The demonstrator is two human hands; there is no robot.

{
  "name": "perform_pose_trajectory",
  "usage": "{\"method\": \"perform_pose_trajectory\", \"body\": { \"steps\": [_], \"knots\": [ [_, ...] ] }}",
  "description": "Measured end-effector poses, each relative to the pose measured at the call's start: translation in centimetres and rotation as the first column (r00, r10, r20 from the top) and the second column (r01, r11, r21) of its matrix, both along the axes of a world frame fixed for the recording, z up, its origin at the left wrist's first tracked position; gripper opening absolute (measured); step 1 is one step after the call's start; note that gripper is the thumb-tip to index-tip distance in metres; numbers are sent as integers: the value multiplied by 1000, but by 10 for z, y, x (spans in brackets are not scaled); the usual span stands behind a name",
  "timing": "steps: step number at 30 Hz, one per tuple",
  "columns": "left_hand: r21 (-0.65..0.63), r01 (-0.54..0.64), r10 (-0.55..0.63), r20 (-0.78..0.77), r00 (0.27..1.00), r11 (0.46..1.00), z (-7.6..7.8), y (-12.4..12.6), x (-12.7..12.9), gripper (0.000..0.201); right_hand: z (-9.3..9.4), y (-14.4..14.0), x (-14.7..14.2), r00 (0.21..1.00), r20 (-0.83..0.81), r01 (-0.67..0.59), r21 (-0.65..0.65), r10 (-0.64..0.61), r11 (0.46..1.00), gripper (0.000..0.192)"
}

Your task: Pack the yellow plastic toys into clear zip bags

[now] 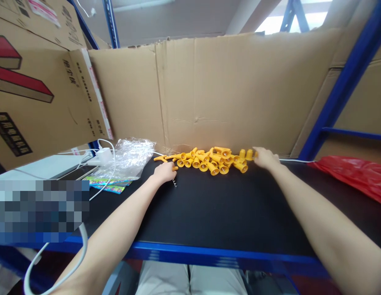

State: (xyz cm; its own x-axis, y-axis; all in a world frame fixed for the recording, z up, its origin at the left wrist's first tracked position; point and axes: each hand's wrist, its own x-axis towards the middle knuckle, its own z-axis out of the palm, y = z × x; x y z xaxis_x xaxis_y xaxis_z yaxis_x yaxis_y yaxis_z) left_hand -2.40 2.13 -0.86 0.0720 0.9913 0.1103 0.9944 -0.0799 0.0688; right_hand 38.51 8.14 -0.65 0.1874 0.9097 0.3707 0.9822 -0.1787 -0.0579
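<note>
L grip (164, 172) clamped on corkscrew (175, 168), 11 o'clock, prob. light, stiff, best by handle (176, 168); R grip (265, 158), 1 o'clock, by cups (249, 154), can't tell.

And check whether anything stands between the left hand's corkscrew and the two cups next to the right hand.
The pile of yellow pieces lies on the table between the corkscrew in the left hand and those cups.

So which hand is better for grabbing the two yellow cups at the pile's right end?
Probably the right hand: it's right beside those yellow cups, though it may hold something already. The left hand is farther, holding a yellow handle with a metal spiral below.
</note>
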Motion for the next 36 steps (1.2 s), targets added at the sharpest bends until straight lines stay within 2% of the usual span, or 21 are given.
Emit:
{"method": "perform_pose_trajectory", "body": {
  "steps": [5, 8, 17, 29, 36],
  "knots": [
    [-1, 10, -10, 10, 1000, 1000, 0, 0, 0, 32, -9, 9, 5, 998, 63, 24, -136, -15, 990, 66],
    [-3, 8, -7, 7, 1000, 1000, 0, -1, 0, 30, -10, 16, 2, 995, 97, 21, -160, -6, 987, 68],
    [-6, 4, -4, 7, 1000, 1000, 2, -3, 1, 32, -13, 25, -11, 993, 118, 23, -136, -6, 990, 60],
    [-11, 6, -6, -24, 1000, 1000, 1, -4, 3, 34, -9, 11, -14, 996, 88, 6, -48, -2, 999, 51],
    [-20, -5, 4, -16, 1000, 1000, 2, -3, 4, 34, -3, -6, -17, 998, 67, 8, -74, -3, 997, 45]
  ]
}}
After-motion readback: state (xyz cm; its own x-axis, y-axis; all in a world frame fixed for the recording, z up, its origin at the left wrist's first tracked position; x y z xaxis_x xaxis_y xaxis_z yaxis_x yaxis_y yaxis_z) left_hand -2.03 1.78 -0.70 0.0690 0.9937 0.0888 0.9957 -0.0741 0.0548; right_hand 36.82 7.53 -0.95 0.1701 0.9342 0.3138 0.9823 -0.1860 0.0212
